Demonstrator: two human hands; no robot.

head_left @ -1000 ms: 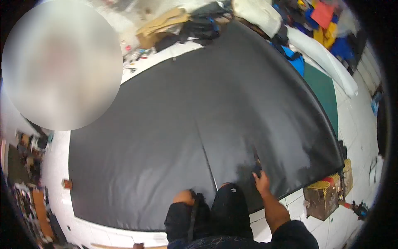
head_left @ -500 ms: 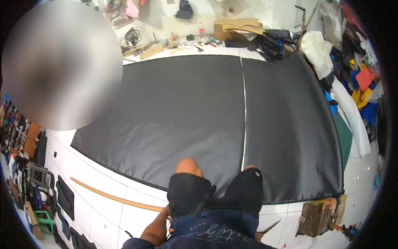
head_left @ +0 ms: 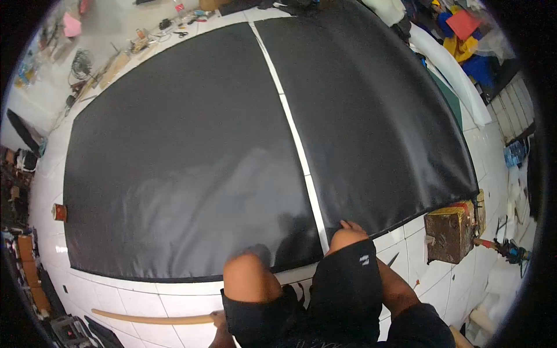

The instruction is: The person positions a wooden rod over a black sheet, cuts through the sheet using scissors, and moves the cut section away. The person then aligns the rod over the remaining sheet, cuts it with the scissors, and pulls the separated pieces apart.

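While the left grip (head_left: 218, 319) clasped a long tan wooden stick (head_left: 154, 319), the right grip (head_left: 353, 227), closure indeterminable, had reached glossy black sheeting (head_left: 377, 127).

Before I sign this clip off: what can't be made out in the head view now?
Head view, all five:
Right hand: mostly behind the right knee; grip unreadable.
Left hand: partly behind the left leg; finger placement on the wooden stick unclear.
Dark pointed object: lower end hidden by the right forearm.
Right-hand black panel: far end partly cut off by the top edge.
Small black item: too small to identify.
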